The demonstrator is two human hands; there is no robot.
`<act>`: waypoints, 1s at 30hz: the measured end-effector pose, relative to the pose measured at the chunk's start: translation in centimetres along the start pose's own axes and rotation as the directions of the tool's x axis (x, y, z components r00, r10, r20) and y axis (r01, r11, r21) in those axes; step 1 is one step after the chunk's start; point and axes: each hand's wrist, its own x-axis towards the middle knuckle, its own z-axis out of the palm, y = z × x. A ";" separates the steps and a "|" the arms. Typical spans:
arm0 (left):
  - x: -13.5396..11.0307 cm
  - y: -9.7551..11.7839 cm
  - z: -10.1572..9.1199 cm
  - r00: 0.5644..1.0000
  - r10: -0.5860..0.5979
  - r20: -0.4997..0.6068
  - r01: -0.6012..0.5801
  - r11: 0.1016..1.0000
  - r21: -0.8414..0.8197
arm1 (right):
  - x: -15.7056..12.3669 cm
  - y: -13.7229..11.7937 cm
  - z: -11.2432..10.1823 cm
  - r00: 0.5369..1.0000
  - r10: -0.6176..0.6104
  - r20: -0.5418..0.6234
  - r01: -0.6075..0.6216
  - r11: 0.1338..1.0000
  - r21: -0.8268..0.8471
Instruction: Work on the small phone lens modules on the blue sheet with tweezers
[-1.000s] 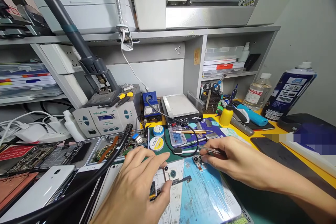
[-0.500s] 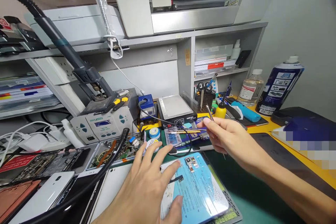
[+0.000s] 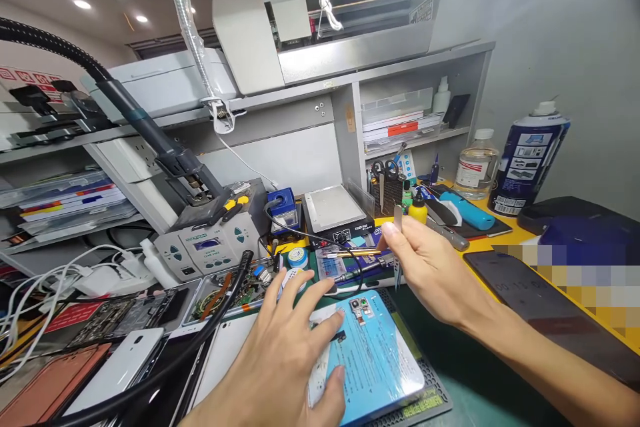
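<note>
My right hand (image 3: 430, 267) grips a pair of metal tweezers (image 3: 398, 217), held upright with the tips pointing down. It hovers above the green mat, right of a light-blue printed box or board (image 3: 377, 360). My left hand (image 3: 287, 340) is spread, fingers apart, over the left part of that blue thing; whether the palm touches it I cannot tell. On the blue surface lie a small phone camera module (image 3: 361, 308) with two lenses and, by my left fingers, a small black part (image 3: 341, 335).
A black hose (image 3: 200, 340) crosses the left foreground over phones and a white panel. Behind stand a grey rework station (image 3: 205, 243), a hot plate (image 3: 335, 210) and a tool holder (image 3: 393, 193). A dark phone (image 3: 530, 293) lies at right, near a spray can (image 3: 530, 160).
The camera view has tilted and shifted slightly. The tweezers in my right hand have turned, now showing their broad side and standing more upright. My left hand stays spread in place.
</note>
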 end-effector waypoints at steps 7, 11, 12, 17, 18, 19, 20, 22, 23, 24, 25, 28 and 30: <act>-0.6 0.1 1.1 0.997 -0.058 -0.049 0.054 0.994 -0.095 | 0.0 0.3 0.2 0.978 -0.023 0.206 0.064 0.978 -0.196; -1.2 -0.5 1.2 0.985 -0.153 -0.084 0.135 0.973 -0.186 | 0.3 1.3 -0.8 0.952 0.026 0.305 0.053 0.968 -0.247; -1.2 -0.7 1.0 0.984 -0.153 -0.087 0.135 0.973 -0.189 | 0.5 1.4 -1.3 0.945 0.047 0.323 0.037 0.968 -0.248; -1.8 -2.2 0.1 0.971 -0.084 -0.225 0.050 0.987 -0.152 | 0.8 0.0 -3.2 0.907 0.106 0.408 -0.069 0.992 -0.106; -2.0 -2.5 0.0 0.961 -0.082 -0.264 0.043 0.988 -0.147 | 0.6 -0.4 -3.2 0.894 0.092 0.438 -0.077 0.996 -0.051; -2.3 -2.9 0.0 0.952 -0.080 -0.294 0.038 0.988 -0.148 | 0.4 -0.7 -3.1 0.877 0.078 0.474 -0.097 0.995 0.016; -2.6 -3.3 -0.1 0.947 -0.087 -0.310 0.039 0.987 -0.158 | 0.0 -0.9 -2.7 0.860 0.084 0.503 -0.149 0.985 0.090; -3.3 -4.1 0.0 0.942 -0.113 -0.316 0.050 0.978 -0.200 | -0.7 -0.9 -1.8 0.849 0.096 0.520 -0.205 0.966 0.157; -3.7 -4.5 0.1 0.938 -0.133 -0.320 0.061 0.972 -0.226 | -1.0 -0.7 -1.3 0.853 0.114 0.510 -0.227 0.960 0.165; -4.2 -4.8 0.3 0.930 -0.155 -0.333 0.072 0.966 -0.248 | -1.3 -0.3 -0.8 0.857 0.130 0.498 -0.238 0.958 0.160; -4.6 -5.0 0.5 0.917 -0.180 -0.355 0.086 0.961 -0.264 | -1.5 0.0 -0.4 0.860 0.157 0.486 -0.257 0.955 0.146; -5.8 -5.4 1.4 0.858 -0.270 -0.437 0.155 0.947 -0.280 | -1.5 1.1 0.1 0.854 0.206 0.477 -0.280 0.956 0.088; -6.2 -5.3 1.8 0.836 -0.342 -0.430 0.224 0.927 -0.300 | -1.4 1.4 0.0 0.852 0.197 0.485 -0.259 0.964 0.063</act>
